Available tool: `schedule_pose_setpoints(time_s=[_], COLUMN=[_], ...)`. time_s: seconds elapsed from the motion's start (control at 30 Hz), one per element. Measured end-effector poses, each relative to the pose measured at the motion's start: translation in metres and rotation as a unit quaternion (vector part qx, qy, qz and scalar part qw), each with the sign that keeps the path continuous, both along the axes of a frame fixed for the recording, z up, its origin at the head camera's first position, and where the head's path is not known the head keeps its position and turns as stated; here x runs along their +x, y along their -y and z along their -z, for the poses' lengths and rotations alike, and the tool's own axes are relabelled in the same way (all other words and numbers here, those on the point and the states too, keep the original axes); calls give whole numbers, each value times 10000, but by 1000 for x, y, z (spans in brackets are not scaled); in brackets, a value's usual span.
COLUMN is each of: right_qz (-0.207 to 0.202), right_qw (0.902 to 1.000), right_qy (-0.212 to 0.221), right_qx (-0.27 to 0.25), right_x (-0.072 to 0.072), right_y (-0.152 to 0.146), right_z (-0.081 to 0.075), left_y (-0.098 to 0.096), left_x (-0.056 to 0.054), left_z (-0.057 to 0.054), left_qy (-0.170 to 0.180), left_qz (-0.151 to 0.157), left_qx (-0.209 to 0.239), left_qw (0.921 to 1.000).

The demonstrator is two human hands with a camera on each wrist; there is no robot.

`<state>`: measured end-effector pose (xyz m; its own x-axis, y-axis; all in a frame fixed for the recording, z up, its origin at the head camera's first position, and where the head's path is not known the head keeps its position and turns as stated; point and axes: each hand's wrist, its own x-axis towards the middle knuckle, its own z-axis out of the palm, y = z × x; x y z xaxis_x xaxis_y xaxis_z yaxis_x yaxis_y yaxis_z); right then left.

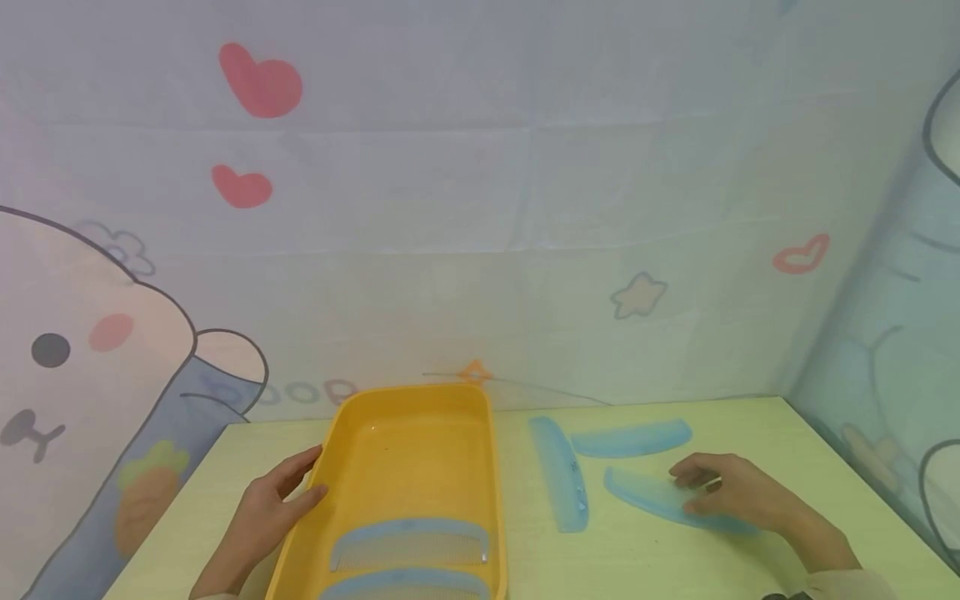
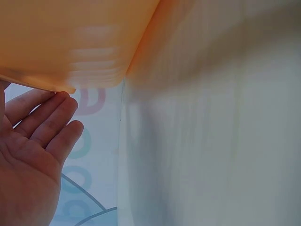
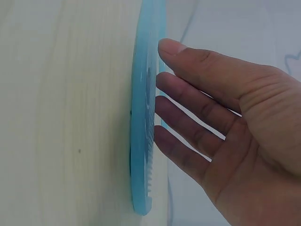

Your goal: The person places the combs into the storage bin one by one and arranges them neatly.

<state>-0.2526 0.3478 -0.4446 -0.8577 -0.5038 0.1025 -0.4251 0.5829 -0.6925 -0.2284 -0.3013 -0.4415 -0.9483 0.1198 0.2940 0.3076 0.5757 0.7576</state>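
Note:
My left hand (image 1: 262,508) holds the left rim of a yellow plastic tray (image 1: 408,450), with the thumb over the edge and the fingers along the outside. The left wrist view shows those fingers (image 2: 59,120) at the rim. My right hand (image 1: 738,492) hovers at a translucent blue comb (image 1: 652,498) lying on the table. In the right wrist view, its loosely bent fingers and thumb are close to the toothed side of this comb (image 3: 138,136); whether they touch it I cannot tell. Two more blue combs lie in the near part of the tray, one (image 1: 408,537) behind the other (image 1: 405,583).
Between the tray and my right hand, a blue comb (image 1: 561,475) lies lengthwise on the pale table (image 1: 577,571). Another comb (image 1: 633,438) lies crosswise behind the one at my hand. A printed cloth (image 1: 450,208) hangs behind the table.

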Motion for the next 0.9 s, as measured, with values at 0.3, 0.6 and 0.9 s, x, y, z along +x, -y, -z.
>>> schedule_pose_setpoints(time_s=[0.3, 0.6, 0.9], right_qz=[109, 187, 240], right_qw=[9996, 9991, 9995], right_qy=[160, 122, 140], right_qx=[185, 357, 139], right_x=[6, 7, 5], right_y=[2, 3, 0], right_z=[-2, -2, -1], left_y=[0, -1, -1], left_x=[0, 1, 0], left_z=[-1, -2, -2], left_qy=[106, 175, 101], left_qz=[-91, -85, -86], left_qx=[-61, 3, -5], left_qw=[9999, 9998, 9999])
